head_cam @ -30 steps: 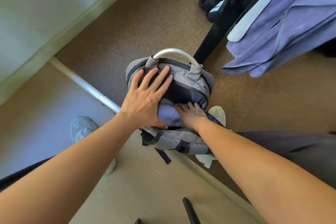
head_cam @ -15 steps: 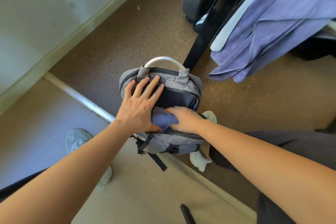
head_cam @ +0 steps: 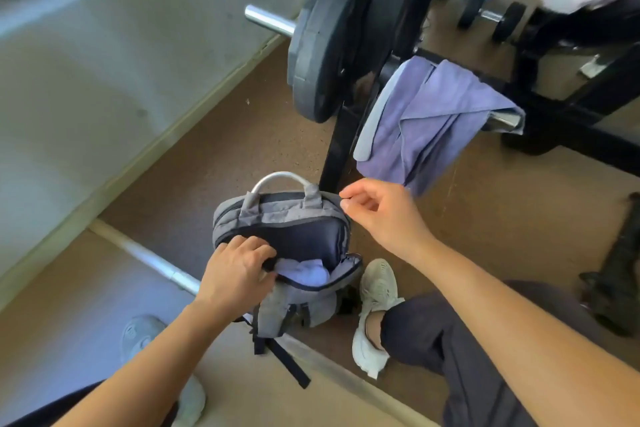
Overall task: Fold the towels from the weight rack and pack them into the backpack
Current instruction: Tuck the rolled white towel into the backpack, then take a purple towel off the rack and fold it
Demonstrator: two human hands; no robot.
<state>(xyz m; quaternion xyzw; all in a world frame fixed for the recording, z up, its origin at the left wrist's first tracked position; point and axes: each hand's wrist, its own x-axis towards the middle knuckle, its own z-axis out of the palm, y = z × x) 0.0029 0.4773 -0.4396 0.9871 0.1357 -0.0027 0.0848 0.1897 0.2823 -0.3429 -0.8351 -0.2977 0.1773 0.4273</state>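
On the brown speckled floor (head_cam: 242, 135), at the foot of the black metal weight rack (head_cam: 398, 10), the grey woven-fabric backpack (head_cam: 294, 215) stands upright with its main compartment unzipped and its dark navy lining exposed. The left hand (head_cam: 239, 274) grips the near left rim of the opening, fingers curled over the edge. Immediately right of that grip, a soft lavender towel (head_cam: 308, 272) lies bunched inside the compartment, touching the rim. The right hand (head_cam: 384, 215) hangs above the backpack's far right corner, fingers loosely curled, holding nothing discernible. A creased purple towel (head_cam: 433, 114) is draped over a rack bar, beside a dark round weight plate (head_cam: 322, 45). A curved silvery handle (head_cam: 280, 178) arches over the backpack's top.
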